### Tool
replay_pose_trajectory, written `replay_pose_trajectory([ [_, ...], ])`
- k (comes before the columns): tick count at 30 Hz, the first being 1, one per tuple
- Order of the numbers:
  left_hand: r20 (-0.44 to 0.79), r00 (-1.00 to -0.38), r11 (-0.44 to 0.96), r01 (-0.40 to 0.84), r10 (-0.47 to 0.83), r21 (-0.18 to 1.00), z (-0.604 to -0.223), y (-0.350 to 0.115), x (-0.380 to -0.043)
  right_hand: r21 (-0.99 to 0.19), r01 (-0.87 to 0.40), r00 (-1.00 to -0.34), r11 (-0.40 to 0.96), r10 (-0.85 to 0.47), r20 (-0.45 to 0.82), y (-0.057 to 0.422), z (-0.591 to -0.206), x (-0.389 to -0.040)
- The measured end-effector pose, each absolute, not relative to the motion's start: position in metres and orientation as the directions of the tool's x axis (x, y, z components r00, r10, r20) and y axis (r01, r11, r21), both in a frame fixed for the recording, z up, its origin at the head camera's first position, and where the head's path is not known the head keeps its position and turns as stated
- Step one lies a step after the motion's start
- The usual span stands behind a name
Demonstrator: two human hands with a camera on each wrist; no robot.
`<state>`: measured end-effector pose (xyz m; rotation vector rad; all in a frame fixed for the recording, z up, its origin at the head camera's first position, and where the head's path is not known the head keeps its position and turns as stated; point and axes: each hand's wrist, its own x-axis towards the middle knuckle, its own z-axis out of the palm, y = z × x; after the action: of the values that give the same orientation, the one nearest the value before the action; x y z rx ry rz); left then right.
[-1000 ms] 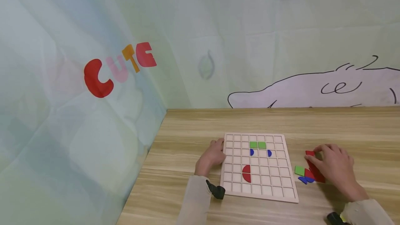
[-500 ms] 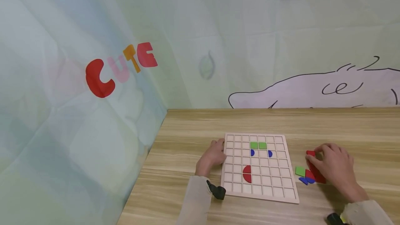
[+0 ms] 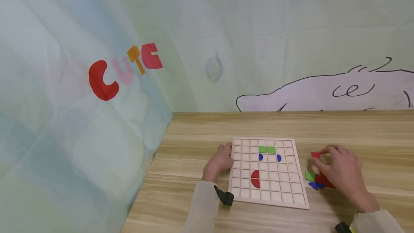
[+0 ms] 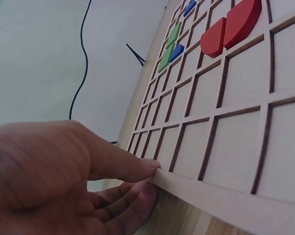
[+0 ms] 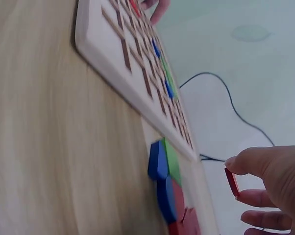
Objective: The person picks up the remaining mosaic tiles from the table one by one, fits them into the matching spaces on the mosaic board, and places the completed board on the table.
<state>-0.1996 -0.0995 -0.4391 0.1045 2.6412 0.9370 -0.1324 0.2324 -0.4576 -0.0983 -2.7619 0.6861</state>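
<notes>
A pale wooden grid board [image 3: 268, 199] lies on the table. Two green squares [image 3: 266, 149], two small blue half-round pieces [image 3: 261, 157] and two red quarter-rounds [image 3: 255, 179] sit in its cells. At the board's left edge, my left hand [image 3: 220, 163] pinches the rim, thumb on top and fingers curled below, as the left wrist view shows. To the right, my right hand [image 3: 344, 172] pinches a thin red piece [image 5: 232, 182] between thumb and index finger, raised off the table. Beneath that hand is a small pile of red pieces [image 3: 324, 182], partly hidden.
Beside the board's right edge lie a green square [image 3: 309, 176] and blue pieces [image 3: 313, 186], touching the red ones. The wood-grain table [image 3: 187, 128] meets a printed cloth backdrop [image 3: 194, 39] behind and at the left.
My right hand has drawn a red piece from the pile and lifted it slightly up and left. My left hand and the board stay in place.
</notes>
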Motion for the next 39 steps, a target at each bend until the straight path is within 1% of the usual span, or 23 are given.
replay_pose_trajectory([
  [8, -0.278, -0.941, 0.781, -0.025, 0.192, 0.624, -0.441, -0.101, -0.202, -0.479, -0.099, -0.934, 0.872, 0.085, 0.346, 0.212, -0.450, -0.125],
  [13, -0.274, -0.942, 0.787, -0.016, 0.195, 0.617, -0.441, -0.101, -0.203, -0.468, -0.166, -0.908, 0.868, 0.050, 0.415, 0.202, -0.448, -0.122],
  [17, -0.281, -0.942, 0.792, -0.026, 0.185, 0.609, -0.441, -0.100, -0.203, -0.466, -0.191, -0.902, 0.864, 0.033, 0.431, 0.195, -0.447, -0.120],
  [23, -0.285, -0.940, 0.790, -0.029, 0.186, 0.613, -0.440, -0.100, -0.202, -0.473, -0.193, -0.912, 0.860, 0.020, 0.409, 0.185, -0.445, -0.116],
  [27, -0.286, -0.939, 0.787, -0.028, 0.191, 0.616, -0.441, -0.101, -0.202, -0.478, -0.179, -0.929, 0.860, 0.012, 0.369, 0.176, -0.446, -0.113],
  [39, -0.285, -0.940, 0.786, -0.030, 0.188, 0.617, -0.440, -0.100, -0.201, -0.479, -0.082, -0.973, 0.874, 0.034, 0.228, 0.151, -0.450, -0.108],
])
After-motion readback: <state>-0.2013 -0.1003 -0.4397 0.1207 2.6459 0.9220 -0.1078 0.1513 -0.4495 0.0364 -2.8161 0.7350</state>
